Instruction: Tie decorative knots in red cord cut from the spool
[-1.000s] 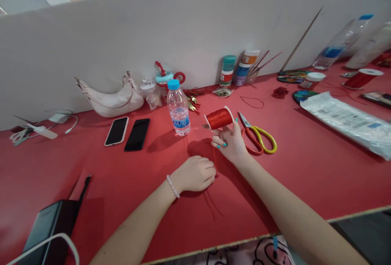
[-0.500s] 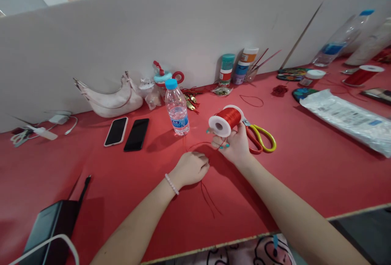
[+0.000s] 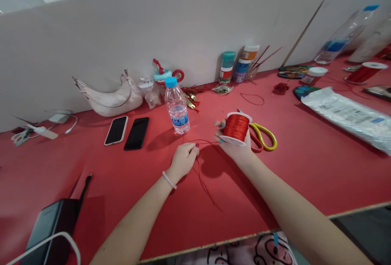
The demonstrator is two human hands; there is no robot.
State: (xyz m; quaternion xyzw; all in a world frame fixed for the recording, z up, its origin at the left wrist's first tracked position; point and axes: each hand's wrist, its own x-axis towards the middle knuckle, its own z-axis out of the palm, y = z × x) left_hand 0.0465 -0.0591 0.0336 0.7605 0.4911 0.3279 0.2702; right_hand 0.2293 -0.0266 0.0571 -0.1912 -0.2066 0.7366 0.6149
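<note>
My right hand (image 3: 236, 147) holds a spool of red cord (image 3: 236, 128), its white rims showing above and below the windings. A thin strand of red cord (image 3: 205, 141) runs from near the spool to my left hand (image 3: 184, 158), whose fingers are pinched on it. Loose cord ends hang below that hand onto the red tabletop (image 3: 177, 224). Right behind the spool lies a pair of scissors (image 3: 265, 136) with one yellow and one red handle, partly hidden by my right hand. A water bottle with a blue cap (image 3: 177, 110) stands upright just beyond my left hand.
Two phones (image 3: 137, 134) lie left of the bottle, near a pale handbag (image 3: 113, 98). A dark power bank (image 3: 50, 228) sits front left. Paint jars (image 3: 226, 67) stand along the white partition. Toward the right are a plastic mailer (image 3: 348, 116) and another red spool (image 3: 366, 73).
The spool has turned in my right hand from lying sideways to nearly upright and moved slightly right. My left hand has shifted a little left and rotated, its thumb now showing.
</note>
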